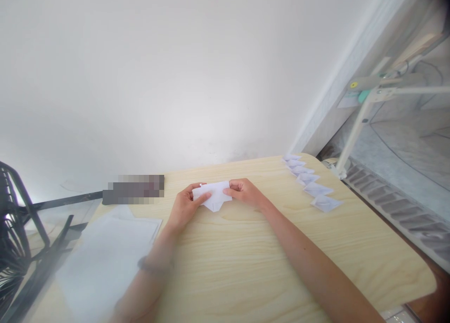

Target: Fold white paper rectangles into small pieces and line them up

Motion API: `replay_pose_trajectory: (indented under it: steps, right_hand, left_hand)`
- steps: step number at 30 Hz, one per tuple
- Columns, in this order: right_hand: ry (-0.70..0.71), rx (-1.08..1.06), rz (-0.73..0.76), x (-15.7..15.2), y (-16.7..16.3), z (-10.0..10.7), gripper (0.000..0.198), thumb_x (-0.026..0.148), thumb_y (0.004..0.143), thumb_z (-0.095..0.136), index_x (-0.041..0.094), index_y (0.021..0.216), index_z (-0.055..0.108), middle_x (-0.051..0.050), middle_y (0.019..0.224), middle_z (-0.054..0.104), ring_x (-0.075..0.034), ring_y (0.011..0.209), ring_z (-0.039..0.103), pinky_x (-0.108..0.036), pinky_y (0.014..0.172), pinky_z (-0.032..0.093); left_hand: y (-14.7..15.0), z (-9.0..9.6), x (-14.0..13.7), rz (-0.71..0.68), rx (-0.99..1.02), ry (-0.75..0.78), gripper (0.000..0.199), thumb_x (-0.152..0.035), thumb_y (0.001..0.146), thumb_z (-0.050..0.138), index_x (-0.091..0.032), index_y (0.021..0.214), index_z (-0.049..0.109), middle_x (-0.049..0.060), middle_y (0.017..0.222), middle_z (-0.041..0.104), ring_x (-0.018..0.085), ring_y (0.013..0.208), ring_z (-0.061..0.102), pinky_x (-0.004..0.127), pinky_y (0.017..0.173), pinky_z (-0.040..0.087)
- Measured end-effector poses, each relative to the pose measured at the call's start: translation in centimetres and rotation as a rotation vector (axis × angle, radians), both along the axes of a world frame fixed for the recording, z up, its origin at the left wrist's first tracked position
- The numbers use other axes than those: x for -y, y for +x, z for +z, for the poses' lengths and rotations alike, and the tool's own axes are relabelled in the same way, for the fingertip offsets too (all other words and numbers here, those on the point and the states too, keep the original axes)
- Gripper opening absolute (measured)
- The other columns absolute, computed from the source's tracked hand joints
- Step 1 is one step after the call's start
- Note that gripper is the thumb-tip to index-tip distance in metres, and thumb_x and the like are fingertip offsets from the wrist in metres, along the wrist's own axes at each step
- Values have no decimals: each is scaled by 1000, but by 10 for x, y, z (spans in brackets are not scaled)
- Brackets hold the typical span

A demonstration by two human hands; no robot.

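Note:
A folded white sheet of paper point(216, 196) is held just over the table, its long straight edge away from me and a blunt point toward me. My left hand point(188, 203) pinches its left end, thumb lying on top and fingers behind. At the right end, my right hand point(243, 191) grips the paper between thumb and curled fingers. Several folded paper boats point(326, 203) stand in a slanting row along the right side of the table. Left of my left forearm lies a stack of white paper sheets point(105, 257).
The light wooden table point(225, 276) meets a white wall point(211, 79) at the back. A dark, blurred-out object point(135, 190) lies at the far left corner. A black chair point(24, 220) is at the left, and a white metal frame point(358, 126) stands beyond the right edge.

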State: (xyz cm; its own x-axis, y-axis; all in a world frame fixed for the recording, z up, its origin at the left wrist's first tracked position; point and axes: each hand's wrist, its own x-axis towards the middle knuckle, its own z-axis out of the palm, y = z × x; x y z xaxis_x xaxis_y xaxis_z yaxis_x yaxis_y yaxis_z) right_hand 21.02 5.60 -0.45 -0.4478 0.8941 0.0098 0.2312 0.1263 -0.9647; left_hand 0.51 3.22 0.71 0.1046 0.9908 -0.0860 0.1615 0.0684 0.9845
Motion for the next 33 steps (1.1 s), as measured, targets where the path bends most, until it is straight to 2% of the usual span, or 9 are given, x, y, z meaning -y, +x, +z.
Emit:
replay_pose_trajectory:
  steps: [3, 9, 18, 21, 26, 30, 33]
  right_hand:
    - [-4, -5, -6, -1, 3, 1, 23, 33, 74, 50, 13, 75, 62, 0, 66, 58, -10, 57, 49, -20, 53, 35]
    - [-67, -71, 107, -4, 8, 5, 25, 24, 73, 47, 15, 89, 64, -1, 80, 63, -12, 70, 54, -23, 66, 40]
    - [-79, -170, 173, -6, 11, 11, 29, 19, 72, 44, 14, 91, 65, -3, 81, 65, -13, 71, 56, -26, 71, 42]
    - [-70, -126, 136, -4, 10, 11, 25, 26, 75, 45, 13, 83, 65, -3, 77, 64, -13, 69, 55, -25, 67, 41]
    - [-55, -40, 70, 0, 2, 4, 28, 37, 73, 53, 13, 86, 63, -2, 76, 63, -12, 64, 54, -22, 57, 39]
    - [93, 14, -109, -1, -3, -3, 28, 39, 74, 52, 14, 75, 62, 1, 63, 57, -9, 54, 48, -20, 49, 35]
    - [231, 79, -233, -1, -5, -4, 27, 40, 73, 54, 15, 72, 63, 2, 57, 54, -8, 50, 44, -20, 47, 33]
  left_hand:
    - [0, -1, -1, 0, 40, -43, 51, -39, 62, 66, -12, 104, 54, 7, 85, 66, 18, 73, 60, 28, 65, 47]
    - [0, -3, -1, 41, 58, -72, 47, -39, 59, 69, -11, 95, 57, 7, 84, 67, 19, 73, 61, 28, 66, 47]
    - [2, 0, 0, 53, 101, -93, 48, -35, 59, 70, -12, 98, 56, 5, 82, 68, 17, 72, 61, 26, 64, 49]
    - [1, -2, 0, 23, 85, -79, 46, -35, 61, 69, -12, 99, 56, 5, 81, 68, 17, 72, 62, 26, 64, 49]
    - [1, -4, 0, 29, 74, -53, 41, -36, 64, 66, -13, 97, 56, 4, 79, 68, 17, 71, 62, 27, 64, 49]
    - [2, -4, 1, -14, 71, -3, 33, -38, 70, 60, -13, 92, 59, 6, 88, 67, 18, 80, 61, 29, 71, 48]
    - [1, -5, 1, -11, -18, 86, 29, -36, 70, 60, -14, 89, 60, 5, 88, 66, 18, 81, 60, 29, 74, 47]
